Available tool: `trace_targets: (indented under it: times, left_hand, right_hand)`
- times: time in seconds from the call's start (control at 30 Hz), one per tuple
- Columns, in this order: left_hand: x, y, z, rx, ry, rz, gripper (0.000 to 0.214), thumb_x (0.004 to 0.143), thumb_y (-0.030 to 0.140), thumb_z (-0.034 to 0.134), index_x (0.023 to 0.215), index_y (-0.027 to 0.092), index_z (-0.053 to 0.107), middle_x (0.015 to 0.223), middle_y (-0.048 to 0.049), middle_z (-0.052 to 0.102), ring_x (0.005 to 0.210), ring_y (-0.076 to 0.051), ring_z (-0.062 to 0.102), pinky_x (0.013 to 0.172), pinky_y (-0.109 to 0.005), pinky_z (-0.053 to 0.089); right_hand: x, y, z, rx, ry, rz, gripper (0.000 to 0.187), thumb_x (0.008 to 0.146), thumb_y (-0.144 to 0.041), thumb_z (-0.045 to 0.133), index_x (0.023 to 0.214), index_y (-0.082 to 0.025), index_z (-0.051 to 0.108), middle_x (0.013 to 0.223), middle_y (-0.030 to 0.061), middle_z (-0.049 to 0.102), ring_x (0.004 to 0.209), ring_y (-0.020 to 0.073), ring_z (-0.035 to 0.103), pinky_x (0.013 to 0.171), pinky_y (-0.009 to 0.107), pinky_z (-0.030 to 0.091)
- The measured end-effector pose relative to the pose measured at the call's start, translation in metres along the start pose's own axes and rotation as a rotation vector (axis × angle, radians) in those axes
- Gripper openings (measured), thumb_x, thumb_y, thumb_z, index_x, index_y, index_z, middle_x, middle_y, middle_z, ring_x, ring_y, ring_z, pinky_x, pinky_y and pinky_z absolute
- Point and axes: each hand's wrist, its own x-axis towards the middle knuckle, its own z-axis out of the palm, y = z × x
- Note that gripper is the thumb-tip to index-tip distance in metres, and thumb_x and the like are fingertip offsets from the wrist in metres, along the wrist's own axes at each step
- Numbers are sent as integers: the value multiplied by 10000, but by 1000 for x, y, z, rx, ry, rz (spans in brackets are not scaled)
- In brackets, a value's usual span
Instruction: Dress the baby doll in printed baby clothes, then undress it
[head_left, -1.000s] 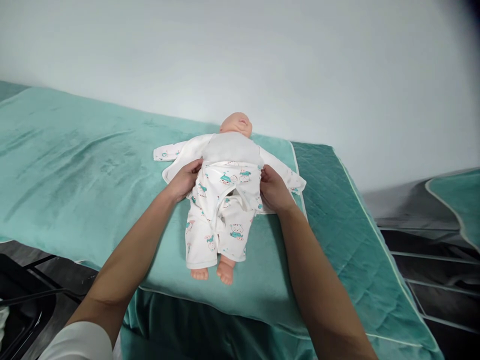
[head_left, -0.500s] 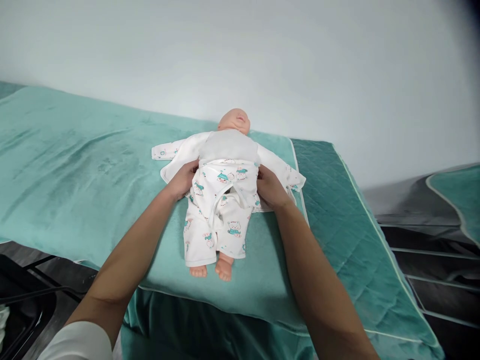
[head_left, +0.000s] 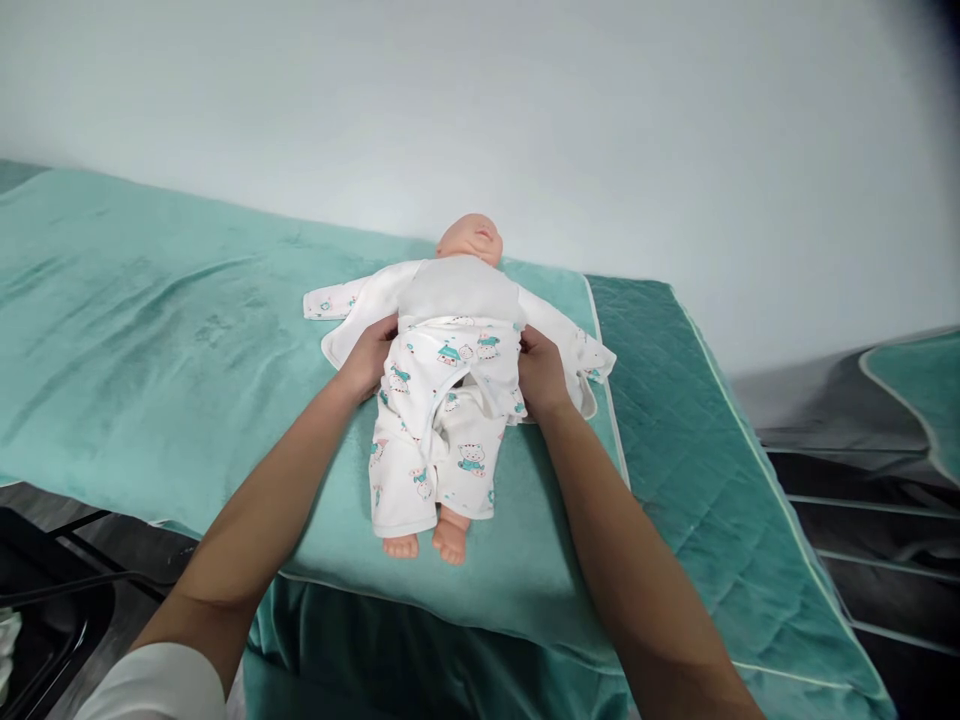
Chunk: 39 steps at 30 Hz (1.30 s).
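Note:
A baby doll (head_left: 471, 238) lies on its back, head toward the wall and bare feet toward me. It wears white printed pants (head_left: 459, 365) with an open crotch, pulled up to the waist. A white jacket (head_left: 394, 285) spreads out at both sides, and a plain pale chest (head_left: 459, 288) shows above the waistband. My left hand (head_left: 373, 355) is closed at the waistband's left side, and my right hand (head_left: 540, 368) is closed at its right side. The fingertips of both hands are partly hidden against the cloth.
Light green velvety bedding (head_left: 187, 350) covers the bed under the doll. A darker quilted pad (head_left: 690, 450) lies at the right, beside a metal rack (head_left: 870, 505). The white wall (head_left: 480, 110) rises behind. A black container (head_left: 52, 620) stands at the lower left.
My right hand has shifted slightly at the right side of the waistband, its fingers now showing more. My left hand stays nearly in place. The view has moved very slightly.

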Motion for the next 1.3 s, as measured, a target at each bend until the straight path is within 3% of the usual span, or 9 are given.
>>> trace_targets:
  times: [0.2,0.5,0.7,0.8,0.9,1.03,1.17,1.3]
  left_hand:
    - [-3,-4,-4,184,166,65,213,761,222,634,953,183,717,931,-34,751,857,-202,649,837,-340,511]
    - [-1,-9,-9,296,233,80,99,848,254,584,865,201,666,833,-6,668,816,-177,585,777,-307,476]
    - [-5,-6,-7,246,311,165,150,886,279,597,999,215,672,954,-24,715,886,-174,645,819,-300,506]
    - [-7,-6,-9,364,315,325,176,906,279,608,1055,230,689,1069,-47,712,994,-188,656,890,-319,518]
    - [-8,-3,-11,481,291,424,176,928,274,602,1056,240,718,1094,-52,716,1036,-199,656,913,-333,519]
    - [-5,1,-10,436,278,334,177,940,293,595,1026,232,738,1074,-43,747,1018,-200,668,928,-335,512]
    - [4,-1,-11,264,245,164,186,922,330,612,990,213,740,1007,-30,755,952,-186,663,892,-312,511]
    - [11,-4,-11,140,181,103,181,912,357,634,957,205,721,944,-29,729,881,-170,638,817,-290,513]
  right_hand:
    - [1,4,-8,-163,6,3,99,776,-295,583,753,-201,604,768,-9,655,785,186,558,734,312,443]
    - [1,-2,-8,-396,44,11,135,761,-326,551,691,-214,525,699,-11,619,740,180,517,672,298,371]
    - [0,1,-7,-216,112,-16,167,798,-315,604,938,-224,617,813,3,683,772,195,609,738,331,476]
    - [-4,-9,-7,-172,210,-164,146,854,-312,633,979,-240,613,839,3,648,777,181,605,740,331,499]
    - [-8,-21,-7,-172,128,-405,84,915,-326,641,965,-258,641,910,15,630,850,181,599,773,336,509]
    - [-11,-32,-8,-185,-12,-512,126,910,-324,696,1026,-281,670,1028,26,621,949,195,588,824,359,516]
    - [-11,-36,-7,-231,-61,-443,215,891,-333,710,1098,-293,669,1118,35,615,1027,210,577,868,378,511]
    - [-6,-40,-5,-199,-127,-300,137,919,-380,653,997,-270,677,1069,29,636,974,199,583,854,361,495]
